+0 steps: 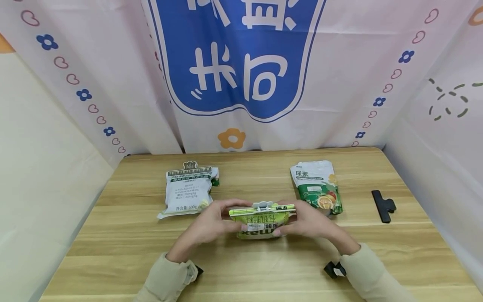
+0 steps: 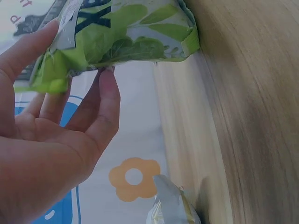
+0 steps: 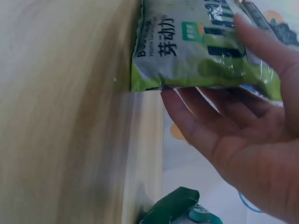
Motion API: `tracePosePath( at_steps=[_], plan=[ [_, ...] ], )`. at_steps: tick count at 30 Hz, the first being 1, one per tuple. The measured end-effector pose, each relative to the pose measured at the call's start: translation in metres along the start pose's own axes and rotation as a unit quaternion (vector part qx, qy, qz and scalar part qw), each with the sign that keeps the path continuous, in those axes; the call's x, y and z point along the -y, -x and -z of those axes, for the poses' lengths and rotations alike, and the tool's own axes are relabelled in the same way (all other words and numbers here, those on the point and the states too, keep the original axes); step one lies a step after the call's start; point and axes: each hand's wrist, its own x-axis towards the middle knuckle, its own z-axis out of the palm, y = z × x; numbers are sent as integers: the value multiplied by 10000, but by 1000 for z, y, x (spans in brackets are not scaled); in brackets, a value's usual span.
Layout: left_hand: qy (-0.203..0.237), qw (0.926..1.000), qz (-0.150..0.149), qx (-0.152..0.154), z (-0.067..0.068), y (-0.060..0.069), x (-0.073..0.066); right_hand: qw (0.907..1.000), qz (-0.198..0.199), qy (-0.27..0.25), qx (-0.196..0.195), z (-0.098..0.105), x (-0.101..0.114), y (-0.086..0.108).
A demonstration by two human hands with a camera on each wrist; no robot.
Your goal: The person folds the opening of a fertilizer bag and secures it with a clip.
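Note:
A green and white fertilizer bag (image 1: pixel 260 226) is upright at the middle of the table, its top folded over and held by a clip (image 1: pixel 263 205). My left hand (image 1: pixel 211 224) grips its left side, thumb on the near face and fingers behind. On the opposite side, my right hand (image 1: pixel 311 220) holds the bag the same way. Each wrist view shows the bag (image 2: pixel 135 35) between thumb and fingertips. Whether its bottom touches the table cannot be told.
At the back left lies a white bag (image 1: pixel 188 195) with a dark clip (image 1: pixel 190 165) along its top; something green peeks out behind it. A white and green pouch (image 1: pixel 317 186) lies at the back right. Farther right rests a black clip (image 1: pixel 384 206). A printed curtain (image 1: pixel 234 113) hangs behind the table.

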Motion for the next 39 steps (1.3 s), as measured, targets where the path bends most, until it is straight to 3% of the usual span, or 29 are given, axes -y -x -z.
tracePosePath(
  at_steps=[7,13,19,26,39],
  plan=[
    [-24,9997,210,93,-8,-3,7,9973,-495,480,-266,-1,1,1],
    [-301,9989,368,32,-15,-4,14,9972,-542,447,-275,-3,0,0],
    [-99,9986,513,-27,-15,-5,15,9971,-595,371,-296,-3,1,0],
    [32,9977,679,-83,-16,-6,17,9933,-993,508,-314,-8,-3,-1],
    [434,9963,736,-7,-18,-6,18,9930,-962,453,-518,-15,-8,-2]
  ],
)
